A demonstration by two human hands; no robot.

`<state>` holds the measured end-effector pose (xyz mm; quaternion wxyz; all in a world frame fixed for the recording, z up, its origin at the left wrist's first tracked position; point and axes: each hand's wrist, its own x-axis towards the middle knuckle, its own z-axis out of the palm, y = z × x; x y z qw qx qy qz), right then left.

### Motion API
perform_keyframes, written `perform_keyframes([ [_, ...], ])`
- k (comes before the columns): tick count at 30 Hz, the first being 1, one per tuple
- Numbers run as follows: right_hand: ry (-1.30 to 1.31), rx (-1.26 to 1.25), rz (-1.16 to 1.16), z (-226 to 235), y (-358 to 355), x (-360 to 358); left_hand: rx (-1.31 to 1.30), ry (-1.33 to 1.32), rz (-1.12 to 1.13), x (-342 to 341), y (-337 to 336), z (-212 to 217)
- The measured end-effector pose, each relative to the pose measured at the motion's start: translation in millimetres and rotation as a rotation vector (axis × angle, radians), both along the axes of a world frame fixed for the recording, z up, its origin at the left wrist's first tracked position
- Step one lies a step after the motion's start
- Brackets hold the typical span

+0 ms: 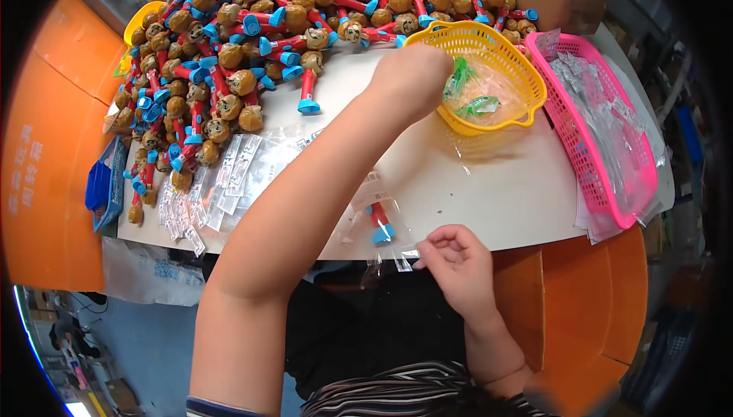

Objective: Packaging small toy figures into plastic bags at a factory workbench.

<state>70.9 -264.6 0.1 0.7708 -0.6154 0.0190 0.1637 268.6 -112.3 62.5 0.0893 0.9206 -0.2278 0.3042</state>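
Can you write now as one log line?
Left hand: at rim of yellow basket | Right hand: holds edge of clear bag | Red-blue toy: seen through bag

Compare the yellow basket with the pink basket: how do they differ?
The yellow basket is rounded; the pink basket is long and narrow. The yellow basket holds some green pieces, the pink basket clear, silvery packaging. The left hand is at the yellow basket, not the pink basket. Both have perforated sides.
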Motion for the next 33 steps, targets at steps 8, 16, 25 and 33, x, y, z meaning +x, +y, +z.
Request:
perform_keyframes([
  [8, -0.466, -0.500, -0.195, -2.0, -34.8, 7.3, -0.269, 0.285, -0.204, -90.9, 43.4, 25.3],
  [16, -0.753, -0.613, 0.035, -1.7, -27.0, 3.3, -0.110, 0.424, -0.254, -182.1, 69.2, -1.4],
  [25, -1.123, -0.766, 0.168, -6.8, -14.4, 8.5, -0.042, 0.178, -0.402, -198.5, 75.5, -41.9],
  [33, -1.225, -0.716, 0.310, -19.4, -0.7, 9.5, -0.205, 0.036, -0.233, -230.0, 96.7, -67.0],
])
